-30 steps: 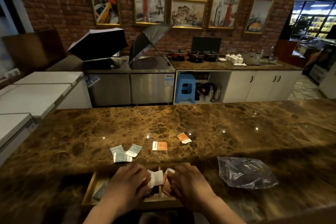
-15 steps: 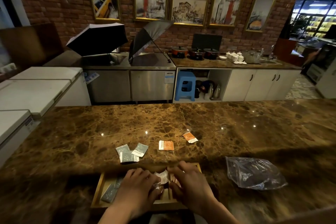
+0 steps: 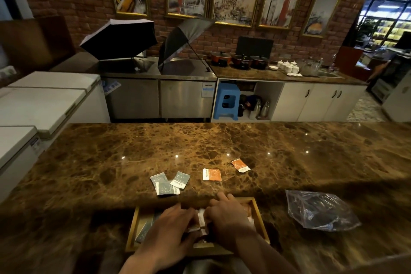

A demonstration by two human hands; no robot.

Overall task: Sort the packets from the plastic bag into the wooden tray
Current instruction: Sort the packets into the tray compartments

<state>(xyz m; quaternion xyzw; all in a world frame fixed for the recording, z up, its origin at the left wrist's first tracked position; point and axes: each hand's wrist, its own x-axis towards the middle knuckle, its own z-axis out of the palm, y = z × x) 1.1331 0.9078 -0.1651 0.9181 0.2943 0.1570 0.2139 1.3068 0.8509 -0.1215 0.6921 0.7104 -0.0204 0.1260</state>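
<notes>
Brown marble counter [image 3: 222, 144]. Both hands, left hand [image 3: 171, 229] and right hand [image 3: 226, 218], press white packets [image 3: 201, 218] into the wooden tray [image 3: 260, 218]; grip closure cannot be told. Five packets lie beyond the tray; the plastic bag [image 3: 320, 209] lies right. Risk: packets crossing the divider, mixing colours.

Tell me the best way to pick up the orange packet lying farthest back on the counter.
The far orange packet lies flat and skewed on the marble counter, clear of its neighbours. Probably come from above and pinch its near white end, sliding a fingertip under that short edge, since nothing flat offers a side to grip.
</notes>
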